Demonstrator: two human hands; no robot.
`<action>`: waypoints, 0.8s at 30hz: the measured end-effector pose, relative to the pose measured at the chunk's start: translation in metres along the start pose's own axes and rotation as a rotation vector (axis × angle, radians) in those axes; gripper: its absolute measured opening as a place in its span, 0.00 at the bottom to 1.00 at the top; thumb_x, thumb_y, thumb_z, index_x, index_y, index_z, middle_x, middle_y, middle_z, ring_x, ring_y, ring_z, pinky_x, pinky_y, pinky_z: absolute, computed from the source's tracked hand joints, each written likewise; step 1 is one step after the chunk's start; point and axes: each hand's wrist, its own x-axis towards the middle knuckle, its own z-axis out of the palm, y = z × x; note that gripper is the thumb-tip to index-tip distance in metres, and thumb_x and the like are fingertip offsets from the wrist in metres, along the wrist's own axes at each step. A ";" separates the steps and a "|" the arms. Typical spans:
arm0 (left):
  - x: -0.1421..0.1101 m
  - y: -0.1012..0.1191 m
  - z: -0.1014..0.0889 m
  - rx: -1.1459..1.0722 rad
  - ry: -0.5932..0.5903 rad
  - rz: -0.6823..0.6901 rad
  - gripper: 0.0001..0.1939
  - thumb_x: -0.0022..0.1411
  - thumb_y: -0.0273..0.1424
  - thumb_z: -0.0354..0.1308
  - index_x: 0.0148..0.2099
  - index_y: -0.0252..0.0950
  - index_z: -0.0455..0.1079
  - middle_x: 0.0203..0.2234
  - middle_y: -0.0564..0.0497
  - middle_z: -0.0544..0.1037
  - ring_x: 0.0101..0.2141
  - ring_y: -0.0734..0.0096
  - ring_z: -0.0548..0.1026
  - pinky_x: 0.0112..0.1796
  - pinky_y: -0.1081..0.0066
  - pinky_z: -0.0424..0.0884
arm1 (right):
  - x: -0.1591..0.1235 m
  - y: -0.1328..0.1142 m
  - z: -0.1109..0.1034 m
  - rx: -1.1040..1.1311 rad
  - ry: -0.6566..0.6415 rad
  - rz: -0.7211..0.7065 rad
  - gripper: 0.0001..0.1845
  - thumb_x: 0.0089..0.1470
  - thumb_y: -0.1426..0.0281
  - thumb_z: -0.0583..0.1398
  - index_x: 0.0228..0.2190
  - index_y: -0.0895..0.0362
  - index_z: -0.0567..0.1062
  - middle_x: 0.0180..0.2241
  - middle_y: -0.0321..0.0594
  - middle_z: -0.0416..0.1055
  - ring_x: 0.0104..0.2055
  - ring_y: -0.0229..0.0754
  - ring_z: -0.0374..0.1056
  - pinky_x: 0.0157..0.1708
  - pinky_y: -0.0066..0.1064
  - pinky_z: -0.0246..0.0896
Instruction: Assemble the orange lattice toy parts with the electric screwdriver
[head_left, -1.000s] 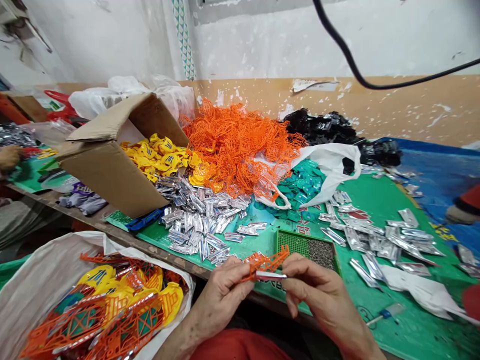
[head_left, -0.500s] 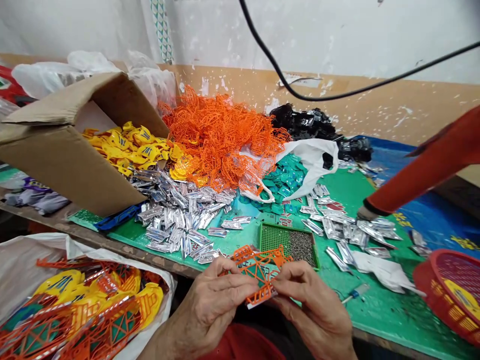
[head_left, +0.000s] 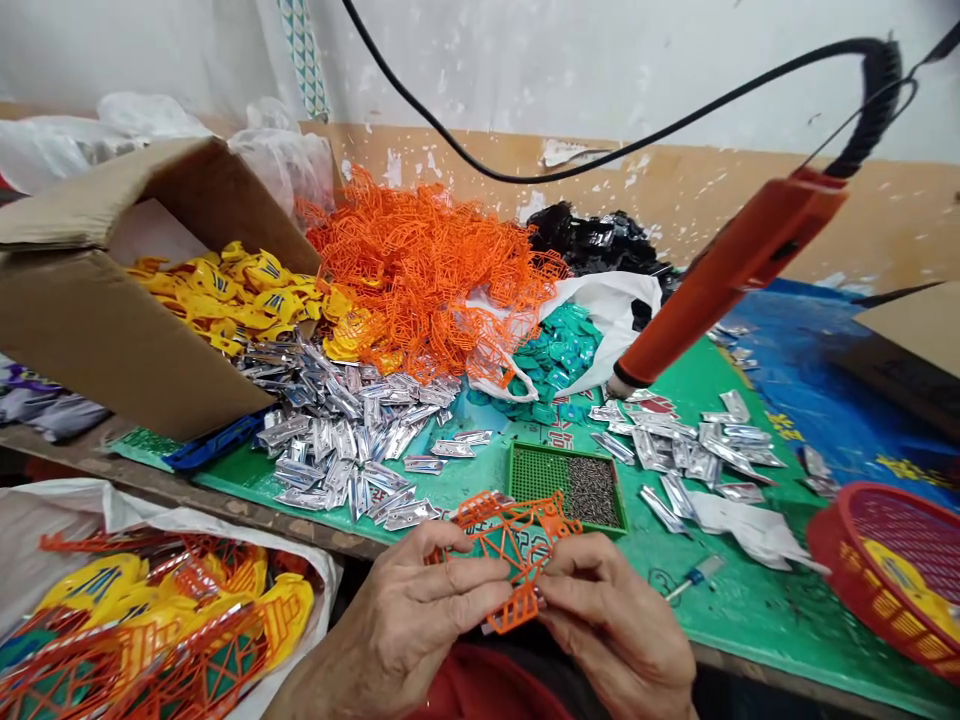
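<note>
My left hand grips the left side of an orange plastic lattice frame, held low in front of my body at the table's near edge. Closed on the right side of the same frame is my right hand, thumb and fingers pinched at its lower right corner. A strip of pale material shows at the frame's bottom edge; its kind is unclear. Just beyond the frame sits a green tray with small dark screws in its right part.
An orange electric screwdriver hangs over the right side on a black cord. Heaps of silver pieces, orange frames and yellow parts lie beyond. A cardboard box is left, a red basket right, and a filled white bag lower left.
The view has shifted, and the hanging screwdriver now shows farther left and more fully. The frame has tilted slightly in my hands; both still hold it.
</note>
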 end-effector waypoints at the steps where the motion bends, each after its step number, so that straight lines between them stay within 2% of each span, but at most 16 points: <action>1: 0.000 0.000 0.000 0.010 -0.004 0.000 0.20 0.61 0.14 0.52 0.54 0.32 0.68 0.47 0.46 0.80 0.45 0.66 0.71 0.48 0.63 0.69 | -0.001 0.001 0.000 0.000 0.000 -0.004 0.16 0.54 0.82 0.61 0.43 0.55 0.76 0.31 0.39 0.70 0.32 0.36 0.69 0.29 0.25 0.69; 12: -0.003 -0.005 -0.001 0.057 -0.038 0.015 0.18 0.63 0.17 0.52 0.53 0.32 0.70 0.47 0.47 0.80 0.45 0.64 0.70 0.45 0.64 0.70 | -0.003 0.002 0.005 0.014 0.017 -0.020 0.17 0.54 0.81 0.61 0.44 0.55 0.75 0.33 0.40 0.70 0.34 0.36 0.70 0.31 0.24 0.70; 17: 0.002 -0.004 -0.001 0.032 -0.044 0.022 0.19 0.63 0.15 0.50 0.54 0.31 0.68 0.46 0.45 0.80 0.43 0.67 0.73 0.47 0.63 0.68 | -0.008 0.006 0.007 -0.025 -0.037 -0.007 0.22 0.56 0.82 0.57 0.51 0.56 0.72 0.37 0.44 0.71 0.38 0.38 0.71 0.34 0.26 0.71; 21: 0.007 -0.001 0.001 -0.021 -0.033 -0.001 0.19 0.61 0.13 0.50 0.52 0.31 0.69 0.43 0.45 0.81 0.40 0.69 0.75 0.46 0.63 0.68 | -0.008 0.010 0.005 -0.081 -0.078 -0.037 0.13 0.59 0.79 0.57 0.45 0.59 0.74 0.35 0.45 0.73 0.38 0.37 0.73 0.36 0.23 0.71; 24: 0.011 0.002 0.004 -0.042 0.028 -0.034 0.20 0.56 0.12 0.50 0.49 0.31 0.70 0.41 0.46 0.81 0.40 0.67 0.74 0.45 0.63 0.70 | -0.004 0.010 0.003 -0.122 -0.059 -0.032 0.08 0.60 0.75 0.58 0.41 0.58 0.76 0.33 0.43 0.75 0.37 0.36 0.75 0.37 0.20 0.71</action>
